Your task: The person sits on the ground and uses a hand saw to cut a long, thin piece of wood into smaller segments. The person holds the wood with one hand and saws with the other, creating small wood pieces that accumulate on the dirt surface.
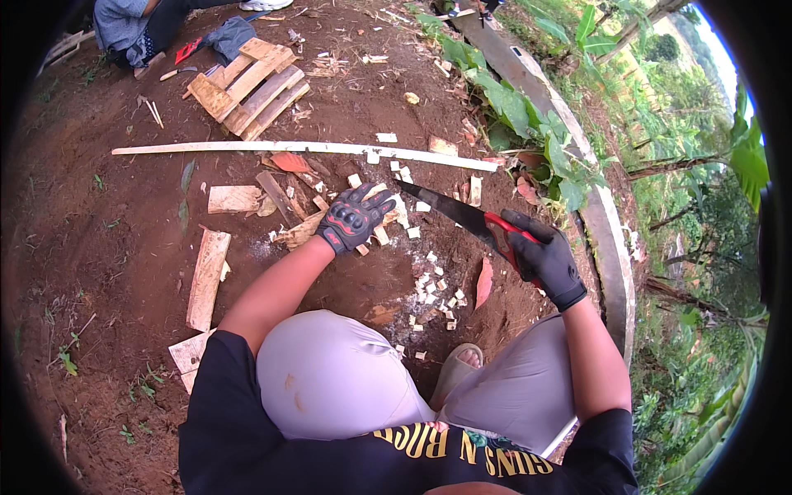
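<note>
My right hand, in a dark glove, is wrapped round the red and black handle of a hand saw. The dark blade points left, its tip close to my left fingers. My left hand, in a black glove with red marks, is closed over a pale wood piece low above the ground; the palm side is hidden. Under its wrist lies a rough wood offcut. Small cut wood blocks are scattered on the soil between my knees and the saw.
A long thin wood strip lies across the soil beyond my hands. Farther off are stacked boards, a knife and a seated person. Loose boards lie at left. A concrete edge and plants border the right.
</note>
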`<state>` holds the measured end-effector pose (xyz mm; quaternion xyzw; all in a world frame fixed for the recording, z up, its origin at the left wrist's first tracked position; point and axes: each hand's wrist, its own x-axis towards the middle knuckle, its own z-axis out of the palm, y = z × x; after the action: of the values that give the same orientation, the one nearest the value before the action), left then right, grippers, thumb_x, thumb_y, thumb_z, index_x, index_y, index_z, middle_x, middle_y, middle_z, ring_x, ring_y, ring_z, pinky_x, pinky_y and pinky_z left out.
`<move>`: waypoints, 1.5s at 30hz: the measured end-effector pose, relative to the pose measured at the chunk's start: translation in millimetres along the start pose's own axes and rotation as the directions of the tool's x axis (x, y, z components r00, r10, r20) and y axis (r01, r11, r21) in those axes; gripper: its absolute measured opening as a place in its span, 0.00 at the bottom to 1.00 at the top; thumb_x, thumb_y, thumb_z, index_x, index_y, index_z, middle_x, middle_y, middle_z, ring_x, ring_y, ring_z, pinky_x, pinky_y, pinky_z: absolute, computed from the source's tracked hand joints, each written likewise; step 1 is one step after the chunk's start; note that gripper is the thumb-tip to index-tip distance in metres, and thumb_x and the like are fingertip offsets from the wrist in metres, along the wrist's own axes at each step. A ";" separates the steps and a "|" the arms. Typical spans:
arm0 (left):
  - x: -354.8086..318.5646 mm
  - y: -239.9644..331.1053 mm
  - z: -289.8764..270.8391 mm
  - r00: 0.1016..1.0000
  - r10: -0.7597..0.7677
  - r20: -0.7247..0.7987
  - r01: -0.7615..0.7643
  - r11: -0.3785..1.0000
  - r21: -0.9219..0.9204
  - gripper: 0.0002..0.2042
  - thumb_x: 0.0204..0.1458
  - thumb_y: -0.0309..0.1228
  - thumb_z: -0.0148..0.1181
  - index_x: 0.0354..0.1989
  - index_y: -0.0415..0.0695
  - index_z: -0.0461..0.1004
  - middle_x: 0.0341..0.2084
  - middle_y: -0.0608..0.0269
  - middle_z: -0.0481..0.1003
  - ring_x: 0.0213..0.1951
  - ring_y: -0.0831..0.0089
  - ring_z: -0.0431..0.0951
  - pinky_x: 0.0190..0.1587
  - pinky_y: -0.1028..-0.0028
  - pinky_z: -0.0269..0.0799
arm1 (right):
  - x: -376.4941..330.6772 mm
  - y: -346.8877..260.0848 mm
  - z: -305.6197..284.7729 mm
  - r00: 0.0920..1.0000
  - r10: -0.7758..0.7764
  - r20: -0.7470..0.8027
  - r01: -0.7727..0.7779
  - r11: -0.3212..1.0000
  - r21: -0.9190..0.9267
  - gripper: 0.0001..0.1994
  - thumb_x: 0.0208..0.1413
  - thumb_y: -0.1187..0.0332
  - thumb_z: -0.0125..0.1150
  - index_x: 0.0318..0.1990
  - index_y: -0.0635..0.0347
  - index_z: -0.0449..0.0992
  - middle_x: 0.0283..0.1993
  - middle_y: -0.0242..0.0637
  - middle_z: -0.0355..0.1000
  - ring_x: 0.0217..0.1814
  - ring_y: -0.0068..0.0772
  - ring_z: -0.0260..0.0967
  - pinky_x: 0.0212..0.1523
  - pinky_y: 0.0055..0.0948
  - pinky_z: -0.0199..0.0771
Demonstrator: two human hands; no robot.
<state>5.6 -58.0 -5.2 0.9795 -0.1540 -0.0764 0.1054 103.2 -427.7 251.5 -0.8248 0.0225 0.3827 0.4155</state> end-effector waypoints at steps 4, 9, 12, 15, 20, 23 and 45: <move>-0.8 3.1 1.3 1.000 -0.011 -0.029 0.013 0.997 0.080 0.26 0.71 0.36 0.48 0.77 0.61 0.70 0.82 0.72 0.61 0.80 0.52 0.61 0.79 0.46 0.59 | -25.4 2.7 9.0 0.955 -0.240 0.177 0.214 0.965 0.154 0.25 0.64 0.65 0.72 0.68 0.56 0.81 0.43 0.29 0.79 0.42 0.19 0.74 0.47 0.27 0.78; -13.1 2.2 -1.9 0.996 -0.085 0.034 0.085 0.996 0.010 0.26 0.70 0.38 0.50 0.77 0.62 0.69 0.83 0.70 0.60 0.81 0.52 0.58 0.79 0.45 0.58 | -103.8 -22.6 15.2 0.835 -0.320 0.448 0.285 0.948 0.145 0.31 0.56 0.49 0.80 0.60 0.62 0.82 0.43 0.31 0.78 0.39 0.22 0.74 0.41 0.25 0.74; 6.8 5.3 8.5 0.999 -0.020 0.028 0.020 1.000 0.017 0.27 0.71 0.39 0.49 0.79 0.63 0.67 0.83 0.67 0.59 0.83 0.52 0.55 0.80 0.46 0.56 | -136.6 -6.7 20.7 0.836 -0.326 0.441 0.264 0.944 0.196 0.31 0.55 0.48 0.81 0.58 0.63 0.82 0.42 0.32 0.78 0.38 0.22 0.74 0.39 0.25 0.74; -3.9 4.2 7.5 0.998 -0.039 0.058 0.038 0.999 0.020 0.29 0.70 0.40 0.50 0.81 0.64 0.64 0.83 0.66 0.58 0.83 0.51 0.54 0.81 0.46 0.54 | -144.2 3.0 35.5 0.820 -0.336 0.463 0.247 0.938 0.243 0.32 0.53 0.47 0.81 0.56 0.63 0.83 0.41 0.32 0.78 0.37 0.23 0.74 0.38 0.26 0.74; -6.4 3.6 4.5 0.999 -0.038 0.036 0.035 0.996 0.078 0.28 0.70 0.38 0.49 0.80 0.63 0.66 0.84 0.69 0.58 0.81 0.49 0.57 0.80 0.46 0.56 | -146.7 17.0 43.9 0.795 -0.399 0.457 0.266 0.906 0.328 0.32 0.51 0.45 0.82 0.53 0.64 0.83 0.39 0.33 0.78 0.35 0.24 0.75 0.36 0.26 0.73; -2.3 10.8 -2.7 0.999 -0.024 0.041 0.021 0.997 0.072 0.28 0.69 0.37 0.50 0.79 0.59 0.67 0.83 0.66 0.60 0.81 0.49 0.58 0.80 0.45 0.56 | -146.1 21.4 46.5 0.797 -0.424 0.431 0.273 0.888 0.370 0.33 0.50 0.44 0.83 0.51 0.64 0.84 0.38 0.34 0.79 0.34 0.24 0.75 0.35 0.27 0.73; -8.2 3.6 -4.9 0.999 -0.028 0.041 0.025 0.997 0.068 0.28 0.71 0.40 0.54 0.80 0.58 0.66 0.82 0.63 0.61 0.81 0.51 0.59 0.80 0.48 0.55 | -172.0 -5.4 -4.6 0.810 -0.585 0.043 0.501 0.728 0.468 0.37 0.39 0.36 0.88 0.37 0.67 0.86 0.30 0.38 0.80 0.25 0.29 0.77 0.27 0.30 0.73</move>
<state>-2.3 -57.9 1.3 0.9826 -0.1455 -0.0931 0.0677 -13.6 -475.8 368.5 -0.6407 -0.1752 0.3046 0.6826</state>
